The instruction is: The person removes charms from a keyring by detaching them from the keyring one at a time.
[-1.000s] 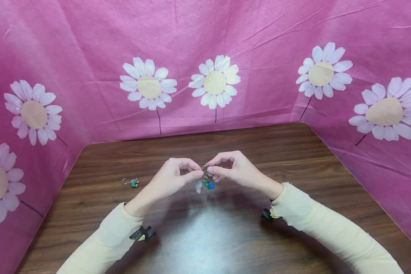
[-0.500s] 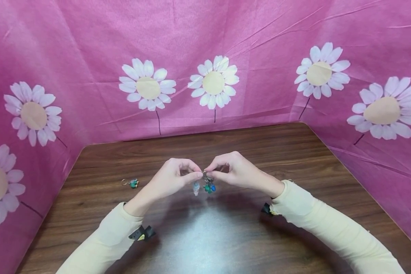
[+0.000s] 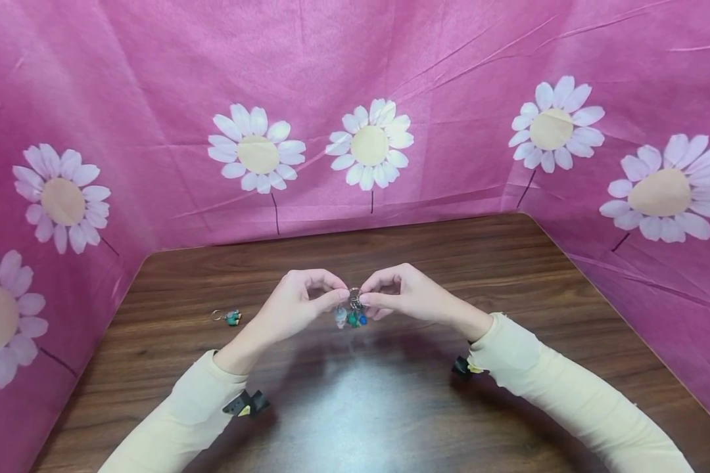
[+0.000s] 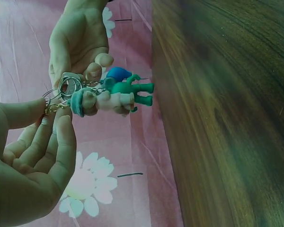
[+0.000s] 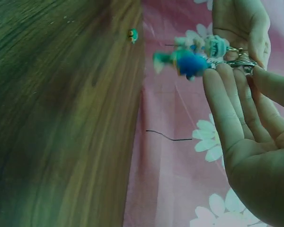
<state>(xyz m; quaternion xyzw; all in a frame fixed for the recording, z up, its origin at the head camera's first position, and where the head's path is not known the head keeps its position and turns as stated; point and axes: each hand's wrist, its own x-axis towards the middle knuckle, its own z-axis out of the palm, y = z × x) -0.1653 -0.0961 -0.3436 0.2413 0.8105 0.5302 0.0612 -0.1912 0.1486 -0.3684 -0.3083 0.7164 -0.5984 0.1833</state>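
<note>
The rings (image 4: 70, 85) sit in a small bunch between the two sets of fingertips, held up above the table (image 3: 355, 420). The left hand (image 3: 292, 305) pinches the near side of the bunch, thumb against forefinger, with its other fingers bent loosely behind. The right hand (image 3: 411, 297) pinches the opposite side between thumb and fingers; in the right wrist view its remaining fingers reach out long beneath the rings. The two pinches are close together, nearly meeting.

Below the fingertips hang the figures. The pale figure (image 4: 111, 101), in a teal cap, hangs nearest the left fingers, from a gold clasp (image 4: 56, 108). The green figure (image 4: 124, 88) dangles beside it, and the blue piece (image 4: 117, 73) is on the side nearer the right fingers. Which ring carries the green and blue ones cannot be told.

Well apart from the left fingers, out to their left, the loose charm (image 3: 233, 318) lies on the table with its wire loop (image 3: 217, 315) pointing away from the hand.

Cream sleeves (image 3: 532, 361) cover both arms behind the fingers, a black device (image 3: 246, 403) under each cuff. Beyond the fingertips, pink cloth (image 3: 355, 52) printed with white daisies (image 3: 369, 146) rises behind the table and along both sides.
</note>
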